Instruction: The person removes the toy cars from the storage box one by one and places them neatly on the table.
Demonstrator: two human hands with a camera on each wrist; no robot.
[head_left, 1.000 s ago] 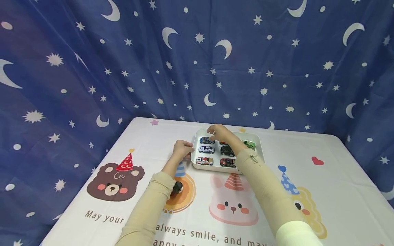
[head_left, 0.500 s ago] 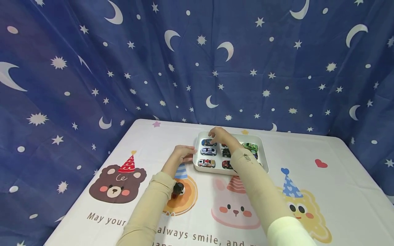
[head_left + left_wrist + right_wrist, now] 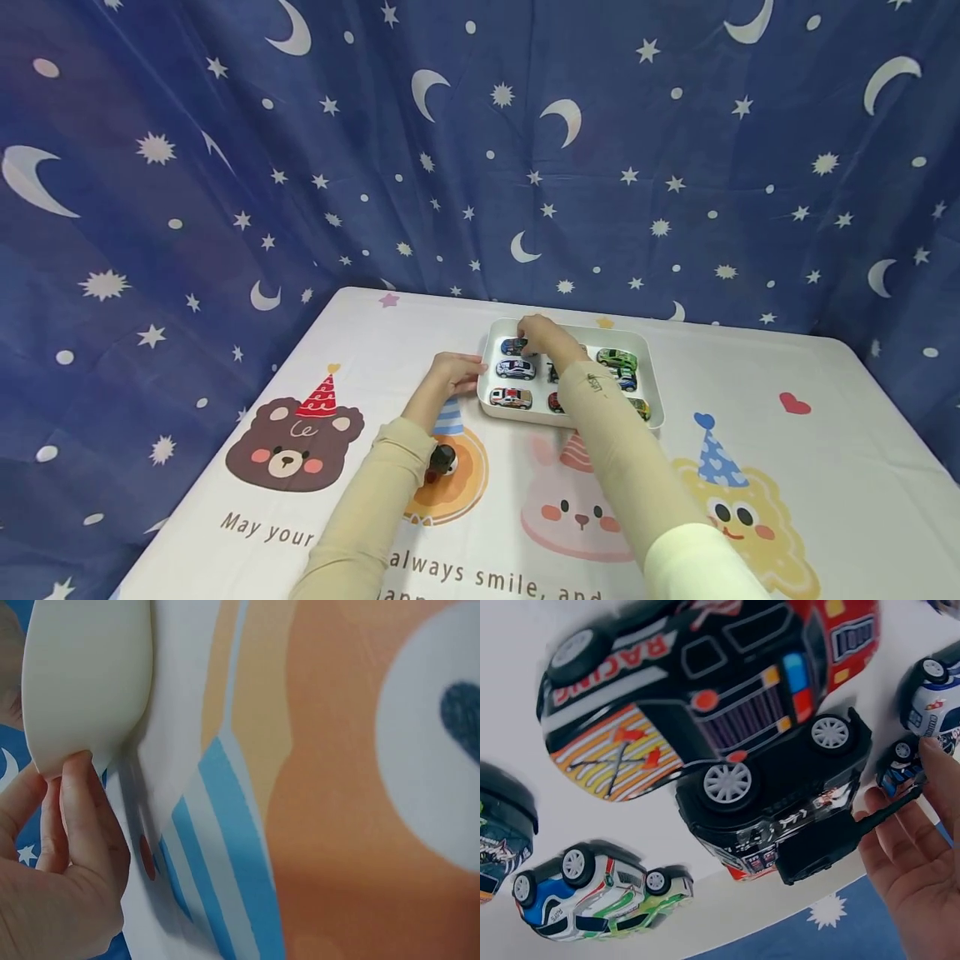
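Note:
A shallow white tray (image 3: 525, 418) with several toy cars stands on the far half of the table. My left hand (image 3: 447, 375) holds its left end; in the left wrist view, thumb and fingers pinch the tray wall (image 3: 90, 682). My right hand (image 3: 551, 340) reaches into the far left corner, thumb and fingers either side of a blue toy car (image 3: 898, 776). Near that hand sit a white-and-blue car (image 3: 516, 369), a black vehicle with a long barrel (image 3: 780, 802) and a red-and-black racing car (image 3: 705, 682). The right forearm hides part of the tray.
A green car (image 3: 617, 358) lies at the tray's right side, a white-and-red car (image 3: 511, 398) at its front left. The white tablecloth (image 3: 840, 467) bears cartoon prints. Behind the table hangs a blue star-and-moon curtain (image 3: 450, 167).
My right hand has lowered over the blue car, its fingers closing about it. My left hand stays at the tray's end. The whole head view has shifted slightly.

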